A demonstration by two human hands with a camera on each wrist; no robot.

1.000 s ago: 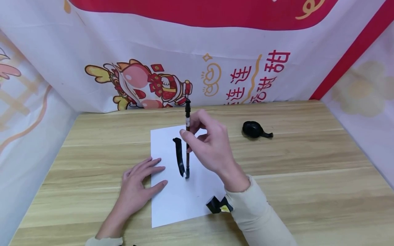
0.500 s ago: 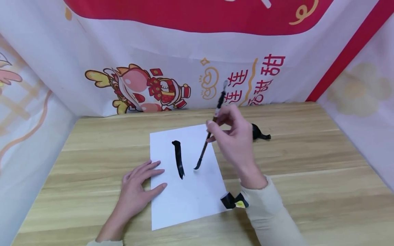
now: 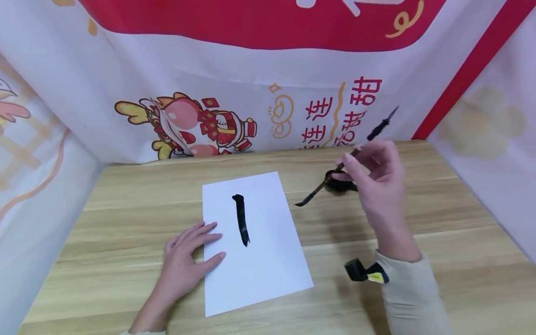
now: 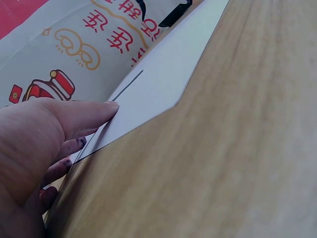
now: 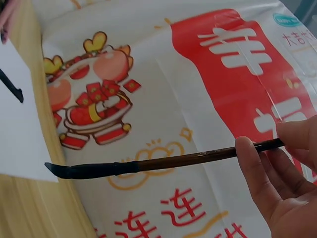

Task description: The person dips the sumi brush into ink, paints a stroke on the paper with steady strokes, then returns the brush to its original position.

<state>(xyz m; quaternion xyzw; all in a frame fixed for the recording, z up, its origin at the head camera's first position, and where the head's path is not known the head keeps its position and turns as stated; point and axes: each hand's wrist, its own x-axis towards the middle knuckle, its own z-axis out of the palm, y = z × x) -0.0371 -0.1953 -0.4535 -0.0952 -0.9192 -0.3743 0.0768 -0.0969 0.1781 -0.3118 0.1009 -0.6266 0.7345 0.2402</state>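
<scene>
A calligraphy brush is pinched between the thumb and fingers of my right hand, off the paper's right side. The brush slants, and its dark, bent tip hangs above the table in the head view. My left hand lies with fingers spread on the left edge of the white paper; in the left wrist view its thumb touches the sheet. One thick black ink stroke runs down the paper's upper half. Behind the brush, a black rounded object with a narrow end is partly hidden.
The wooden table extends on all sides of the paper. At its back hangs a white and red printed cloth, with further cloth at both sides. A small black camera sits on my right wrist.
My right hand has lifted the brush from the paper and carried it right, past the sheet's edge, tilting it over. My left hand stays on the paper. The black stroke shows fully.
</scene>
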